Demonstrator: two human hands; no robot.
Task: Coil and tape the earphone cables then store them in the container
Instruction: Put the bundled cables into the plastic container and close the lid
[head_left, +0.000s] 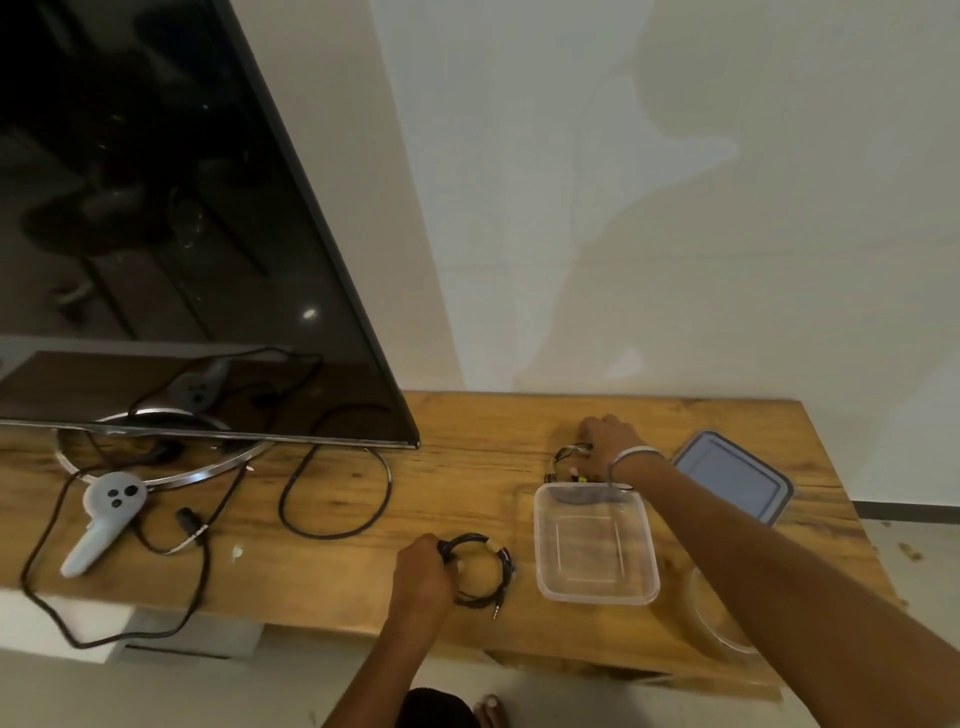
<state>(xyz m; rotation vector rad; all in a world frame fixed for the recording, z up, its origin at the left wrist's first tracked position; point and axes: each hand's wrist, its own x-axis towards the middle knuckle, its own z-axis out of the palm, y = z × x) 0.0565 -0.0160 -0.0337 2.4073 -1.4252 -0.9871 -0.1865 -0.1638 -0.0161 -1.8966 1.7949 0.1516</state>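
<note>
A black earphone cable (485, 571), coiled into a ring with a pale strip of tape on it, lies near the front edge of the wooden table (467, 483); its jack plug points toward the edge. My left hand (422, 569) grips the ring's left side. A clear rectangular container (597, 592) stands open just to the right of the coil. Behind it lies a small tangle of cables (569, 462) with yellow-green bits. My right hand (608, 436) reaches over the container and rests on that tangle with curled fingers; whether it grips them is hidden.
The container's grey lid (735, 475) lies at the back right. A clear round object (719, 618) sits at the front right under my forearm. A large TV (182, 218) on a ring stand, a white controller (104, 519) and loose black power cords (332, 499) fill the left side.
</note>
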